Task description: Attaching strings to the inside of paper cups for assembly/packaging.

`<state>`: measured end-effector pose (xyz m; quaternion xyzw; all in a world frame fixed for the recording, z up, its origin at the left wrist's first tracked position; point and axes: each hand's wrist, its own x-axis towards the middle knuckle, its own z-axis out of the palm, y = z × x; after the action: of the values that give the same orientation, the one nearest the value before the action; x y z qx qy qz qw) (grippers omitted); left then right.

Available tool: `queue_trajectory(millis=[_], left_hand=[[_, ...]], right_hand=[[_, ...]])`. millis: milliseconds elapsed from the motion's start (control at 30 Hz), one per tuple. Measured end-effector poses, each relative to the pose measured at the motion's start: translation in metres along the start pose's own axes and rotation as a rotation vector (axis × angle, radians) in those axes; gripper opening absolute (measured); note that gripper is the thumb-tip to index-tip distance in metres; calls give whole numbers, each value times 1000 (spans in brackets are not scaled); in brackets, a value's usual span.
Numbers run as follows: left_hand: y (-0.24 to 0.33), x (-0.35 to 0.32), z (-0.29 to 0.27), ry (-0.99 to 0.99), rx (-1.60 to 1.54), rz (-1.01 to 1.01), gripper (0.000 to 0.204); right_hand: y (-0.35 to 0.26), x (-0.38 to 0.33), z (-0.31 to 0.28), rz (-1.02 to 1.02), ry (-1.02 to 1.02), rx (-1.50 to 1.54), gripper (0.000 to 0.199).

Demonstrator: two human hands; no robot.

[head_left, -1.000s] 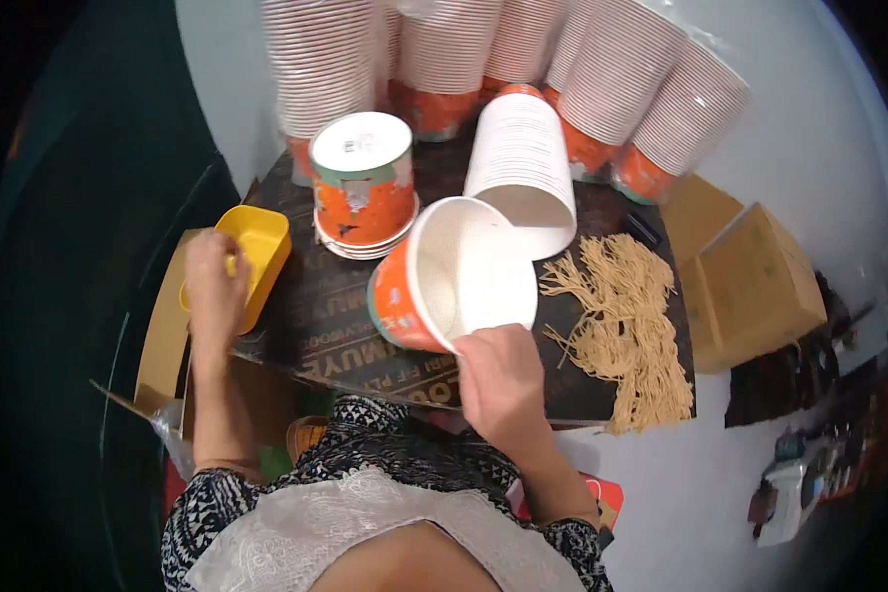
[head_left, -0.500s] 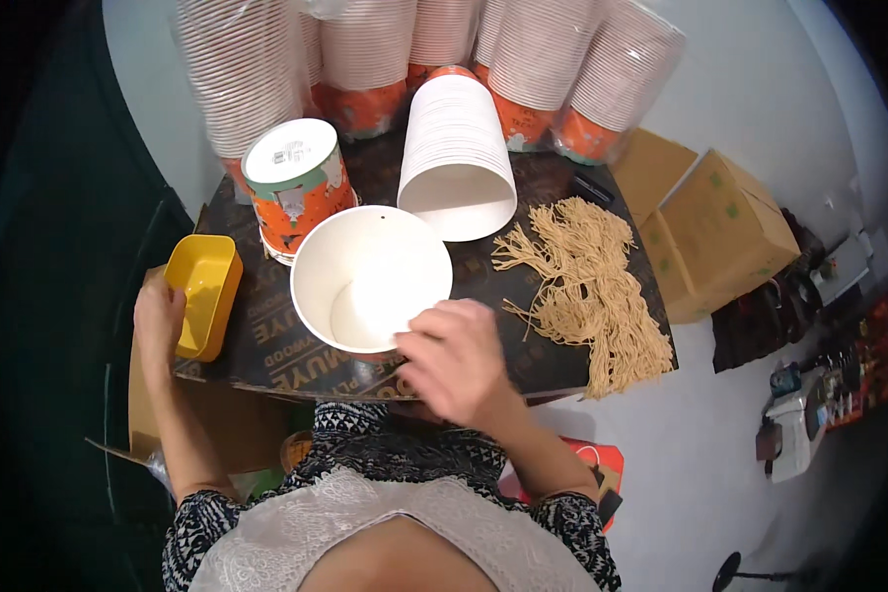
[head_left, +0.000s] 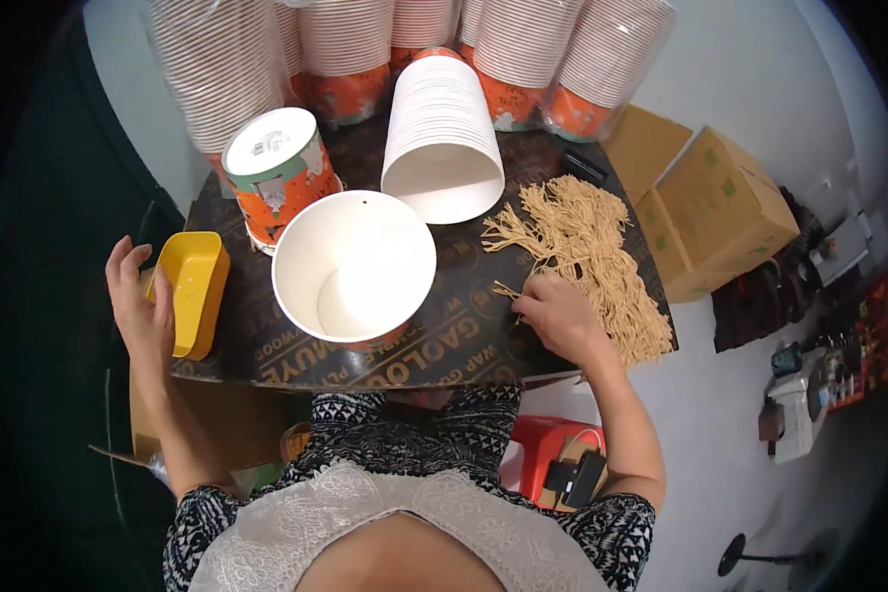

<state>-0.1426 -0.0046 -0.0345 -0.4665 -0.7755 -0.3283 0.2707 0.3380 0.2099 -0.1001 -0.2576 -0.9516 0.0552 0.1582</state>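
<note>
My left hand (head_left: 140, 301) is at the outer side of a yellow plastic tub (head_left: 195, 335), its fingers apart and the thumb near the rim. At the near edge of a pile of tan twisted cords (head_left: 602, 237), my right hand (head_left: 562, 318) has its fingers closed on cord, with a short end poking out beside the fingertips. Between the hands an open white-lined paper bucket (head_left: 350, 266) stands upright with a dark speck near its far rim. Behind it lies a nested stack of white buckets (head_left: 442, 128), mouth toward me. An orange printed bucket (head_left: 284, 183) stands upside down at left.
Tall plastic-wrapped stacks of buckets (head_left: 345, 44) line the back of the dark printed board table (head_left: 414, 365). A black marker-like object (head_left: 584, 166) lies behind the cords. Open cardboard boxes (head_left: 715, 212) stand beyond the table's right edge. Below sits a red box or bag (head_left: 543, 444).
My right hand has moved from the open bucket's near rim rightward to the cord pile and closed on cord. My left hand has shifted slightly outward, its fingers spreading beside the yellow tub.
</note>
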Motion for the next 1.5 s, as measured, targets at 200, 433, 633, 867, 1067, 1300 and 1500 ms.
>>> queue_trajectory(millis=[200, 433, 633, 867, 1067, 1300, 1500], left_hand=[[44, -4, -14, -16, -120, 93, 21], [81, -8, -21, -251, -267, 348, 26], [107, -9, -9, -611, -420, 547, 47], [137, -15, 3, -567, -450, 644, 21], [164, -28, 17, -484, -505, 680, 20], [171, -31, 11, -469, -702, 491, 31], [192, -13, -14, -447, -593, 785, 33]], right_hand=[[-2, 15, 17, -52, 40, -9, 5], [-110, 22, 48, -249, 142, 100, 9], [-180, 29, 33, -418, 187, 780, 12], [-177, 32, 32, 212, 379, 1497, 29], [-159, 45, 42, 227, 551, 1645, 34], [-150, 41, 39, 316, 575, 1690, 34], [-152, 34, 25, 263, 421, 1838, 37]])
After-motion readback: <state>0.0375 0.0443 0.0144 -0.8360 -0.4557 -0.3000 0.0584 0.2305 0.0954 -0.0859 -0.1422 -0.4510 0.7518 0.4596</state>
